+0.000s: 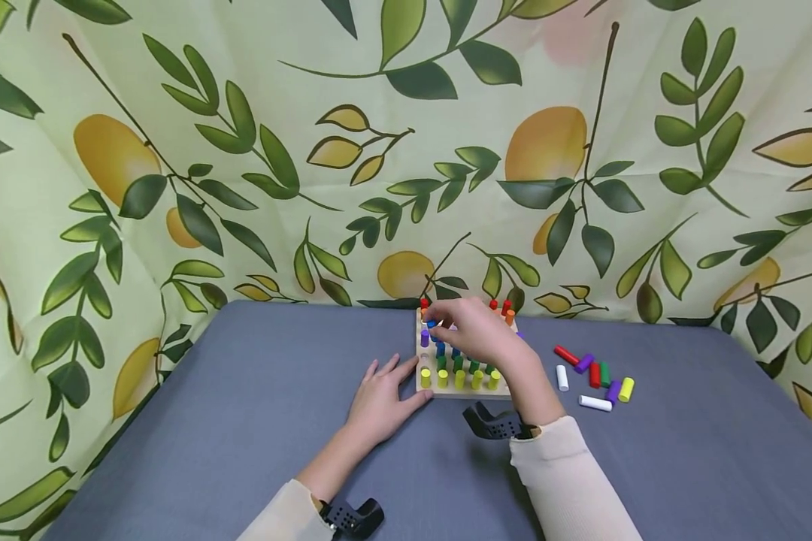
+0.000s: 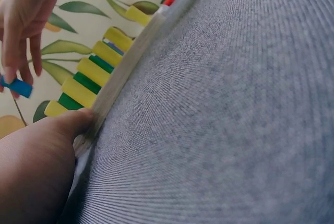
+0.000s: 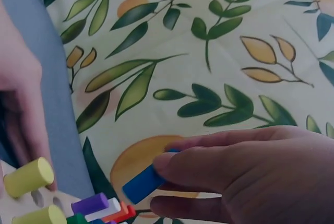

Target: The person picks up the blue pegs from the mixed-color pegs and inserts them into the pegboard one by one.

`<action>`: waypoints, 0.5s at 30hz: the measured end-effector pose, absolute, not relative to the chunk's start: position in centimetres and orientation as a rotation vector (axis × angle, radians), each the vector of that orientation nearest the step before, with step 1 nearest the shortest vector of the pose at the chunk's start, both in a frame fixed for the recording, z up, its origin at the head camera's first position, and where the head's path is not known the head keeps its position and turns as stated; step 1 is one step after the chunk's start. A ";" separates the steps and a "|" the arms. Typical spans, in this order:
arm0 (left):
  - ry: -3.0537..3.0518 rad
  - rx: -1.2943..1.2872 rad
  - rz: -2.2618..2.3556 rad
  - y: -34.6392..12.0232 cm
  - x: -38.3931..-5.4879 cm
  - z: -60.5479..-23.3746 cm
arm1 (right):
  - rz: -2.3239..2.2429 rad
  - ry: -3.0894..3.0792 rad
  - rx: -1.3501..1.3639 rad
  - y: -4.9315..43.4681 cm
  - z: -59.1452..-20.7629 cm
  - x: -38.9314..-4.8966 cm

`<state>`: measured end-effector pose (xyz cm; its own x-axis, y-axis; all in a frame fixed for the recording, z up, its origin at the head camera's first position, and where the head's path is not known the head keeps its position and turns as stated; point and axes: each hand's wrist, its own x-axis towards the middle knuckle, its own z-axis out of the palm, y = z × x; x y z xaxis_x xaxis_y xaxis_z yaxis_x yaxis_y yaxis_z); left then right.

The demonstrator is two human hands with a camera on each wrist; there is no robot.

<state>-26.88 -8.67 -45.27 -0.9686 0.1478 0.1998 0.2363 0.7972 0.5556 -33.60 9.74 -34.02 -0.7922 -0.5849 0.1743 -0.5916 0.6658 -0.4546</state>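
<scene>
My right hand (image 1: 470,327) pinches a blue peg (image 3: 142,185) between thumb and fingers, raised over the back left part of a wooden pegboard (image 1: 470,394). The peg is tilted and apart from the board in the right wrist view. At the board's front left corner, my left hand (image 1: 379,400) lies with fingers extended, its thumb against the front edge and a fingertip at the left side. Yellow pegs (image 1: 460,379) fill much of the front row, with green pegs (image 1: 458,364) behind. A purple peg (image 1: 424,339) stands in the left column. My right hand hides part of the board.
Loose pegs lie on the grey table (image 1: 277,398) to the right of the board, among them a white peg (image 1: 595,403), a red peg (image 1: 565,355) and a yellow peg (image 1: 625,390). A leaf-patterned cloth (image 1: 352,188) hangs behind the table.
</scene>
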 end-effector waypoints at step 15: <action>-2.853 -0.275 -0.914 -8.8 -26.9 -45.3 | 0.822 -2.970 1.010 9.5 -35.5 -34.7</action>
<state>-26.87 -8.77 -45.31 -0.9745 0.1321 0.1814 0.2129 0.7996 0.5615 -34.69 9.46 -35.52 -0.8015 -0.5944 0.0652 -0.5433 0.6783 -0.4947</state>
